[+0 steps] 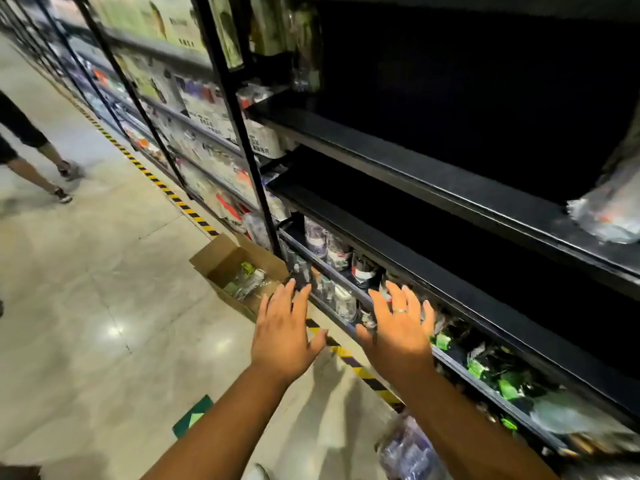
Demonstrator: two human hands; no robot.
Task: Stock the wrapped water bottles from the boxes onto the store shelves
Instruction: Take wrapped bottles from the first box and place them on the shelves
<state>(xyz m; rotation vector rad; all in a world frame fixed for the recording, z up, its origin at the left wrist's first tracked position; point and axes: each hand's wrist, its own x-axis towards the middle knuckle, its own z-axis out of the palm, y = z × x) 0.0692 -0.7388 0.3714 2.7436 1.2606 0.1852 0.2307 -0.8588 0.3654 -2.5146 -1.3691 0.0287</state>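
Both my hands reach forward, fingers spread and holding nothing. My left hand hovers near the open cardboard box on the floor, which holds wrapped water bottles. My right hand, with a ring, is in front of the low shelf where several wrapped bottles stand. More wrapped bottles with green caps lie further right on that shelf. A wrapped bottle sits on a higher shelf at the right edge.
The dark middle shelves hold almost nothing. Yellow-black tape runs along the floor by the rack. A person's legs are walking at the left. A plastic-wrapped pack lies on the floor below my right arm. Stocked shelves continue down the aisle.
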